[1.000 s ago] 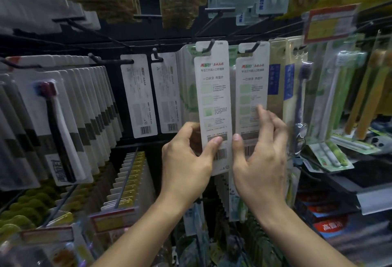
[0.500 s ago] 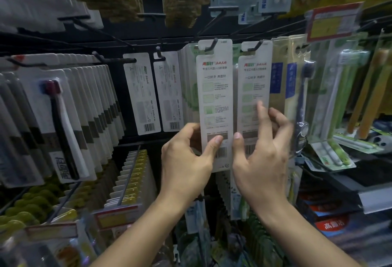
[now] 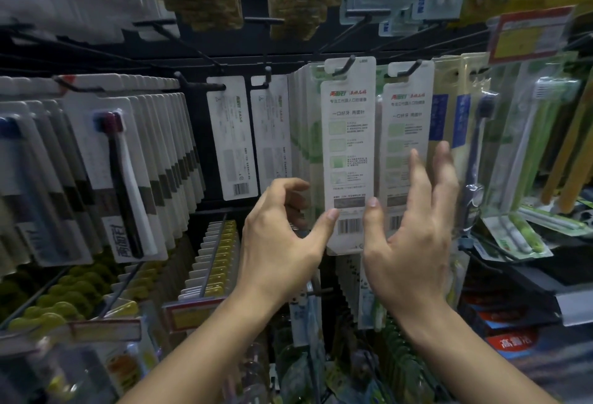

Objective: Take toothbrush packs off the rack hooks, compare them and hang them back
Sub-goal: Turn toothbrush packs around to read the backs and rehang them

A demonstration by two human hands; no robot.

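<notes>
Both front packs hang on hooks. Left hand (image 3: 282,236) thumb touches left pack (image 3: 348,159), fingers loosely curled; right hand (image 3: 414,227) spread beside it, holding nothing. Hanging-back apparently done.

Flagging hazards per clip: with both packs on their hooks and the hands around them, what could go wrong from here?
1. The left hand touches the left white card-backed toothbrush pack only with its thumb; a tug could swing it off its black hook.
2. The right hand, open, could knock the right white card-backed pack.
</notes>
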